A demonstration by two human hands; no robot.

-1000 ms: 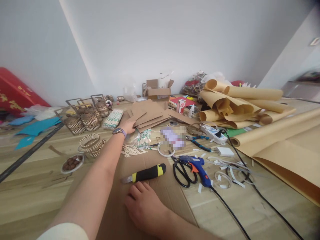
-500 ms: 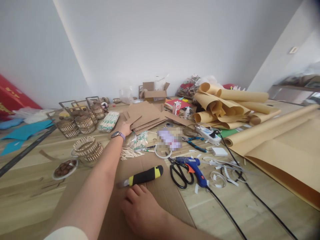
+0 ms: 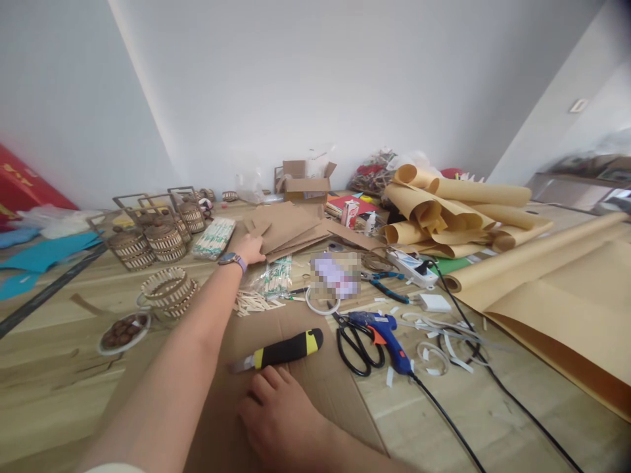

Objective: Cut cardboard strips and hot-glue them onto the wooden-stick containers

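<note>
My left hand (image 3: 250,249) reaches forward, its fingers closed on a small cardboard piece (image 3: 260,230) beside the stack of brown cardboard sheets (image 3: 290,226). My right hand (image 3: 276,401) lies curled on a large cardboard sheet (image 3: 335,394), with nothing visible in it. Just beyond its knuckles rests a yellow-and-black utility knife (image 3: 288,349), blade pointing left. Bagged sticks (image 3: 279,276) and loose wooden sticks (image 3: 254,303) lie near my left wrist. Black scissors (image 3: 357,351) and a blue glue gun (image 3: 389,338) lie right of the knife.
Woven baskets (image 3: 170,289) and a bowl of brown nuts (image 3: 121,333) are on the left. Pliers (image 3: 387,286), a power strip (image 3: 411,268) and trailing cables (image 3: 444,420) lie on the right, before rolls of brown paper (image 3: 438,210). An open box (image 3: 305,190) is at the back.
My left hand has moved slightly, and the cardboard piece at its fingers has shifted left, away from the top of the stack. My right hand stays almost in place.
</note>
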